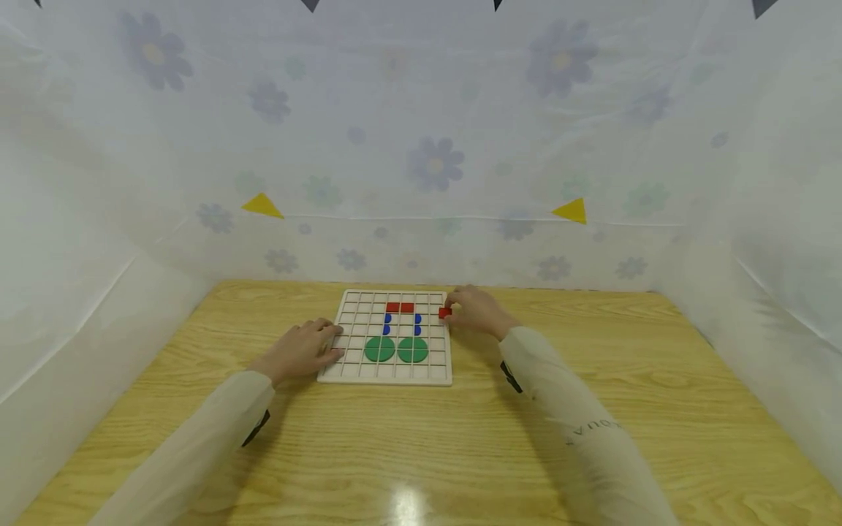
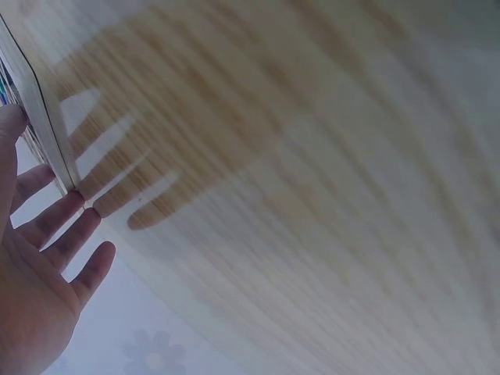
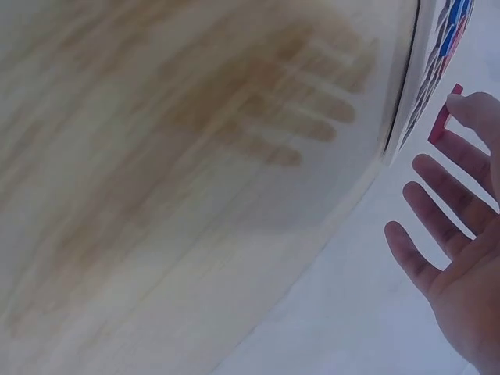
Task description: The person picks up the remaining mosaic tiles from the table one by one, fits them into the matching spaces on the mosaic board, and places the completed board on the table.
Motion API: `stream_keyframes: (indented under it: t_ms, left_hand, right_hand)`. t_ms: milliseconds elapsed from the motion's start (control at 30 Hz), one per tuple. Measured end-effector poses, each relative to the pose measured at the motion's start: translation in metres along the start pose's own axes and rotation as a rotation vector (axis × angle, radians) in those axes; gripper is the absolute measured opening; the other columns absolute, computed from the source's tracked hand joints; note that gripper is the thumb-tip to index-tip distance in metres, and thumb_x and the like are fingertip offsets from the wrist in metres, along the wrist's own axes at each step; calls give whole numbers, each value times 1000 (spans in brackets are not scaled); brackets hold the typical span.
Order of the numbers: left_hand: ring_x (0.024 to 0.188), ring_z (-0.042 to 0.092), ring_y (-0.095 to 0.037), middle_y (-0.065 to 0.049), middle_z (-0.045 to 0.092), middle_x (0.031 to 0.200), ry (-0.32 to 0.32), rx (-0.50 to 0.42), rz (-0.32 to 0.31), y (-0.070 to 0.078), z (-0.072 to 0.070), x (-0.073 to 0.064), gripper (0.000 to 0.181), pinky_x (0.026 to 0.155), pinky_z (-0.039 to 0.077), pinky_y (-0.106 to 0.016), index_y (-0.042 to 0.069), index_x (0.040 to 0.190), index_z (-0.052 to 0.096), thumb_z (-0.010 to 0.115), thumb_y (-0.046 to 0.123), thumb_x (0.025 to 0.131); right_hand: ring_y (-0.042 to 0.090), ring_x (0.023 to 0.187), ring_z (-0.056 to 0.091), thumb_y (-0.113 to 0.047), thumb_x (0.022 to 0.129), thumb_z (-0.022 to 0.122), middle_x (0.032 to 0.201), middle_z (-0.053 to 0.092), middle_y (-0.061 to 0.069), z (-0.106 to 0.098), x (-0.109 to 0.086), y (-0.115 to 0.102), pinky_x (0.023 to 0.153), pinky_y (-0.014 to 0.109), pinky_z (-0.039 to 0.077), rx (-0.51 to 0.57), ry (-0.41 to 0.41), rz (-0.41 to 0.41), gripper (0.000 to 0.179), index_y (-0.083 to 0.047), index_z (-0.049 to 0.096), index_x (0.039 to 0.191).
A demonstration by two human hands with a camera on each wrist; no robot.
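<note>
A white grid board (image 1: 434, 371) lies flat on the wooden table. My left hand (image 1: 299, 351) is at its left edge, fingers fairly straight and spread; in the left wrist view, fingertips (image 2: 66, 211) touch the board's rim. Between thumb and index finger, my right hand (image 1: 479, 310) pinches a small red square tile (image 1: 444, 313) near the board's upper right edge. The right wrist view shows that tile (image 3: 445, 115) above the board, the other fingers spread. Two red squares (image 1: 400, 307), several blue half-discs (image 1: 387, 329) and two green discs (image 1: 379, 349) sit on the grid.
The wooden table (image 1: 368, 453) extends around the board. White flowered sheeting (image 1: 395, 175) stands behind the table and along both sides. Two yellow triangles (image 1: 572, 211) are on the back sheeting.
</note>
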State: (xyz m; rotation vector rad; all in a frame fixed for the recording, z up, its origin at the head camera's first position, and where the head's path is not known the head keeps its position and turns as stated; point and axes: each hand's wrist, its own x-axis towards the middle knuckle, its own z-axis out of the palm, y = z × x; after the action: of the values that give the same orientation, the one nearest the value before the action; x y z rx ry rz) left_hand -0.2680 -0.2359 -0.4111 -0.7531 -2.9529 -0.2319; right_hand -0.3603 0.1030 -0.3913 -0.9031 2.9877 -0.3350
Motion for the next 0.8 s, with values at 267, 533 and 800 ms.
stream_keyframes:
  t_ms: [267, 533, 800]
  left_hand:
    - [112, 51, -38, -17, 51, 126, -8, 10, -11, -1, 3, 1, 48, 89, 40, -58, 7, 128, 51, 53, 38, 91]
    - [111, 52, -38, -17, 51, 126, -12, 10, -13, 0, 2, 1, 48, 89, 40, -58, 8, 128, 51, 52, 39, 91]
    - [110, 52, -37, -16, 52, 125, -3, 13, -11, 1, 2, 0, 48, 88, 41, -57, 7, 128, 52, 53, 38, 91]
  right_hand:
    - [26, 104, 52, -28, 88, 61, 111, 60, 9, 2, 15, -8, 89, 43, 44, 7, -9, 3, 25, -11, 65, 106]
    - [25, 102, 52, -30, 88, 61, 108, 60, 7, 8, 25, -13, 85, 42, 45, 14, -1, 6, 26, -13, 65, 107]
    - [24, 99, 53, -28, 88, 61, 107, 61, 8, 14, 34, -20, 85, 40, 45, 11, -1, 19, 23, -11, 66, 104]
